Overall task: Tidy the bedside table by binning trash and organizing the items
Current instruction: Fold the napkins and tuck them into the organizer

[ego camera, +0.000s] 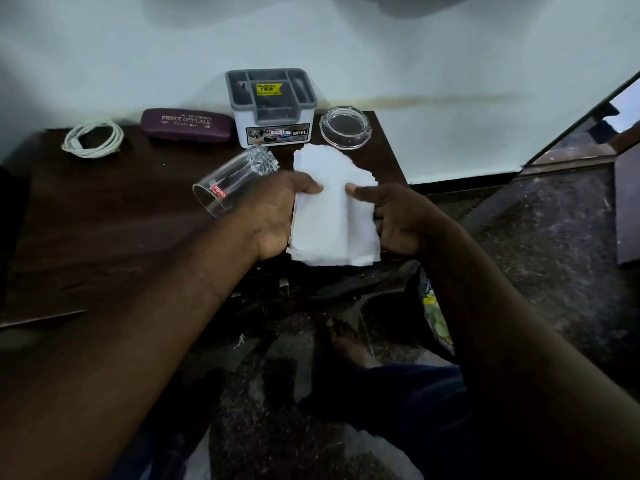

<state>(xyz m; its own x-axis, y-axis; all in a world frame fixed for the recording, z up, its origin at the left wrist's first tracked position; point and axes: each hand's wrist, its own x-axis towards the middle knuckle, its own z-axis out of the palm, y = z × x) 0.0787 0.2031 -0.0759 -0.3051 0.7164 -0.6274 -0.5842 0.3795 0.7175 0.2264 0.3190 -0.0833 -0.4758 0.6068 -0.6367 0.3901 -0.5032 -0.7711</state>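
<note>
One dark wooden counter (104,220) fills the left and middle of the view, set against a pale wall. Over its near right corner both hands hold a torn sheet of white paper (336,216). The left hand (273,216) grips the left edge with its thumb across the front. The right hand (398,220) pinches the right side, thumb on top and fingers behind.

The sheet looks light and limp, ragged along its far edge and seemingly doubled over. It should crumple easily and tear if pulled sideways, so it is probably best gathered into one fist to keep scraps from dropping.

A grey-and-white compartment organizer (273,109) stands at the far edge. A clear glass tumbler (232,181) lies on its side just beside the left hand, though I cannot tell whether they touch. It is smooth, breakable and free to roll, so it is best taken round the middle of its body.

A purple spectacle case (187,125) lies left of the organizer and a glass ashtray (345,128) right of it. A coiled white cord (93,138) sits far left.
</note>
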